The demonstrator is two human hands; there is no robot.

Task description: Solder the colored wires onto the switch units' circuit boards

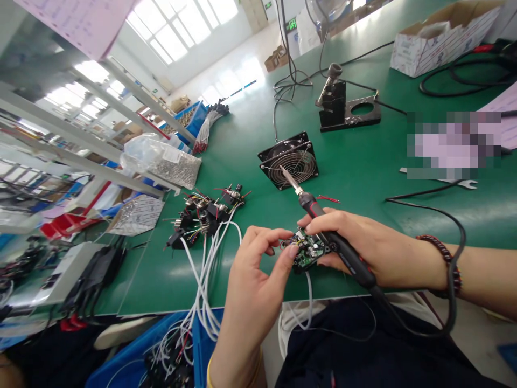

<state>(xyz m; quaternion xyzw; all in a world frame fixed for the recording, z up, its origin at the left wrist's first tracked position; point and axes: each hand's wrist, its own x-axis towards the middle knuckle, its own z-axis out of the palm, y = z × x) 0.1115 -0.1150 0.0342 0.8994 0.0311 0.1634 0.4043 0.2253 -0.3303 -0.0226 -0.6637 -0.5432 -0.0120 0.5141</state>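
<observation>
My right hand (363,242) is closed round a black soldering iron (347,253), its metal tip pointing up and away toward a small fan (293,161). The same hand's fingers also steady a green circuit board (309,253) near the table's front edge. At the board's left side my left hand (258,275) has thumb and forefinger pinched over thin coloured wires; the exact contact is partly hidden. A white cable (310,304) hangs from the board toward my lap. Left of my hands lies a cluster of wired parts (205,213) with white cables.
Behind the fan stands a black soldering iron stand (351,113). A wrench (468,183) and the iron's cord (428,196) lie to the right. A cardboard box (440,43) sits at the back right. At lower left is a blue bin (125,350); shelving (121,140) rises on the left.
</observation>
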